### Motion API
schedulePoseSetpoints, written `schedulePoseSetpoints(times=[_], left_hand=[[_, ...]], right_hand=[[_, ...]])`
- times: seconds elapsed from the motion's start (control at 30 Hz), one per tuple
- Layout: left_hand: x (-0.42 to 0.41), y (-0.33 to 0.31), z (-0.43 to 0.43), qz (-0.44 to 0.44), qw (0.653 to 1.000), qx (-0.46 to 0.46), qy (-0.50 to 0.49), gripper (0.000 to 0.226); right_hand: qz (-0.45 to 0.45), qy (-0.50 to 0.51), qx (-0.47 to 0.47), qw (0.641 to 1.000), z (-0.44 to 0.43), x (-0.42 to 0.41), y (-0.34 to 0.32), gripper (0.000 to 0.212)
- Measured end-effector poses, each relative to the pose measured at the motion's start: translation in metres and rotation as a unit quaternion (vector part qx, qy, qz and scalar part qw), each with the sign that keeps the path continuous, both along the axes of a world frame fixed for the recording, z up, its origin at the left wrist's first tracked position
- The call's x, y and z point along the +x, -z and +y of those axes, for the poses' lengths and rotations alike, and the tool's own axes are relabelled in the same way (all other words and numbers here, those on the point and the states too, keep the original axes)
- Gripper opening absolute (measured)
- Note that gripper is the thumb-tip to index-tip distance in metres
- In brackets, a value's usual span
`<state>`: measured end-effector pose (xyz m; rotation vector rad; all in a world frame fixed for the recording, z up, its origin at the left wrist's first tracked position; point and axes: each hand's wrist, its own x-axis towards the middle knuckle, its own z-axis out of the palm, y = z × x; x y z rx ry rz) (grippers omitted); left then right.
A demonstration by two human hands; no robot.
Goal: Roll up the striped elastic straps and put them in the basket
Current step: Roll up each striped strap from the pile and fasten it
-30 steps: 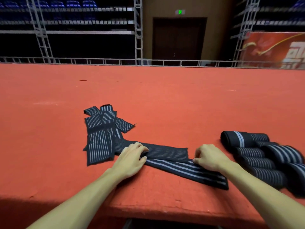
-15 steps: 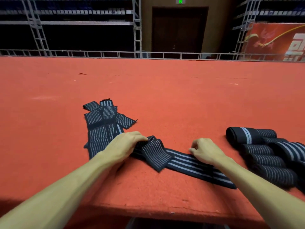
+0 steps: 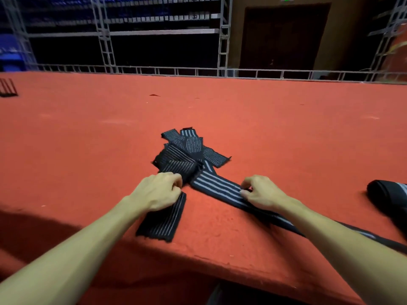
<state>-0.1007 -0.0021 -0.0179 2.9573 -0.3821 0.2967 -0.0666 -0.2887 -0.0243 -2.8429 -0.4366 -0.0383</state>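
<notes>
On the red table, the left hand pinched a fine-striped strap whose free end lay toward the near edge. The right hand pinched a broad-striped strap lying flat. Just beyond lay a pile of loose straps, and a roll sat far right.

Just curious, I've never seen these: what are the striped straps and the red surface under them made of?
The striped straps look like woven elastic fabric, matte black with pale stripes; they fold limply and fray at the ends. The red surface seems felt or short-pile carpet, matte and nubbly, wrapped over the near edge.
</notes>
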Motion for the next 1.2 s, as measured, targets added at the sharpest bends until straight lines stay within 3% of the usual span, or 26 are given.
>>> schedulePoseSetpoints(times=[0.03,0.1,0.17,0.27,0.43,0.63,0.7,0.8,0.93,1.03,1.1,1.2], left_hand=[[0.004,0.005,0.000,0.003,1.000,-0.019,-0.002,0.019],[0.009,0.019,0.002,0.037,0.999,-0.026,0.007,0.037],[0.013,0.030,0.001,0.050,0.999,0.017,0.002,0.051],[0.018,0.038,-0.001,0.024,0.999,0.040,-0.014,0.051],[0.022,0.036,-0.003,-0.008,0.998,0.048,-0.025,0.049],[0.020,0.023,-0.015,0.047,0.994,0.070,-0.069,0.052],[0.018,0.018,-0.023,0.070,0.991,0.077,-0.082,0.051],[0.014,0.011,-0.048,0.060,0.993,0.071,-0.078,0.043],[0.006,-0.006,-0.103,0.089,0.990,-0.112,0.013,0.034],[-0.011,-0.019,-0.152,0.200,0.939,-0.272,0.070,0.042],[-0.022,-0.026,-0.181,0.257,0.888,-0.367,0.104,0.045],[-0.038,-0.039,-0.212,0.279,0.820,-0.469,0.170,0.030]], right_hand=[[0.002,-0.027,-0.005,1.000,0.009,0.005,0.002,0.022],[0.005,-0.069,0.000,0.998,0.026,0.015,0.007,0.032],[0.029,-0.083,0.016,0.996,0.041,0.024,0.014,0.056],[0.037,-0.095,-0.044,0.994,0.053,0.031,0.023,0.073],[-0.129,-0.154,-0.129,0.971,0.056,0.024,0.017,0.036],[-0.122,-0.111,-0.119,0.979,0.025,0.014,-0.018,0.008],[-0.110,-0.062,-0.096,0.987,-0.002,0.008,-0.025,0.012],[-0.103,0.035,0.021,0.994,-0.038,-0.005,-0.037,0.018],[-0.121,0.144,0.216,0.958,-0.066,-0.021,-0.057,0.016],[-0.084,0.165,0.420,0.888,-0.078,-0.035,-0.075,0.020],[-0.090,0.168,0.483,0.855,-0.084,-0.045,-0.089,0.028],[-0.104,0.163,0.571,0.798,-0.092,-0.062,-0.116,0.024]])
